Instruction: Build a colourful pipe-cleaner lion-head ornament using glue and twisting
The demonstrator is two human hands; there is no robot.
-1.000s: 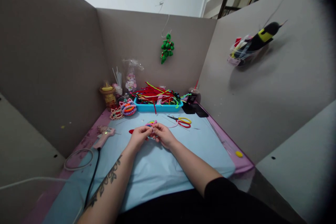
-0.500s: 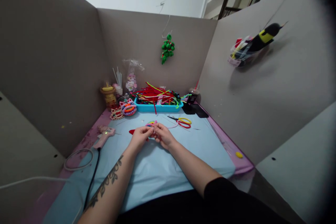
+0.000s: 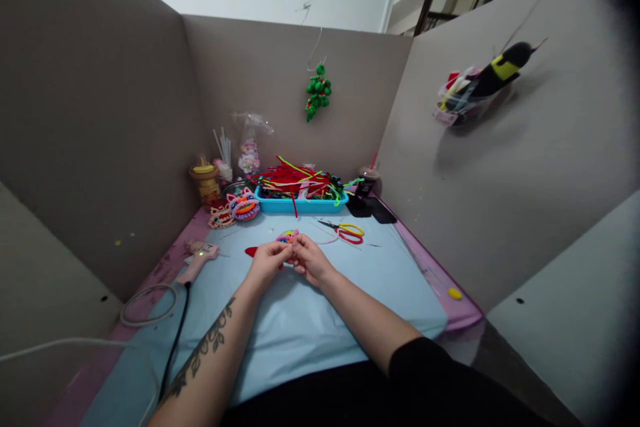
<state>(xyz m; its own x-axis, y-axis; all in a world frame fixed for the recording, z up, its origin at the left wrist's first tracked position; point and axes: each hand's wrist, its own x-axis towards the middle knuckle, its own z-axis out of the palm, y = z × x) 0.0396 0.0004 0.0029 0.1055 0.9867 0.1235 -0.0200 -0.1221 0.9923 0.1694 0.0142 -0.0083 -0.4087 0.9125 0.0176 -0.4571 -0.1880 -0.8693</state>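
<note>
Above the middle of the blue mat, my left hand (image 3: 270, 259) and my right hand (image 3: 311, 259) meet at the fingertips. Both are closed in a pinch on a small pale pink pipe cleaner piece, mostly hidden by the fingers. Just behind them shows a multicoloured pipe cleaner figure (image 3: 288, 235); whether it is joined to the pinched piece I cannot tell. A thin pink pipe cleaner (image 3: 329, 240) trails right, toward scissors (image 3: 350, 232) with red and yellow handles. Beside my left hand lies a red pointed piece (image 3: 250, 251).
A blue tray (image 3: 303, 205) heaped with pipe cleaners stands at the back. Two finished animal-head pieces (image 3: 243, 205) sit left of it, near a lidded cup (image 3: 205, 183). A pink glue gun (image 3: 199, 263) with its cable lies left. Grey panels (image 3: 290, 47) enclose the table.
Both hands stay together in nearly the same place, with only slight finger movement. The view has shifted very slightly.
</note>
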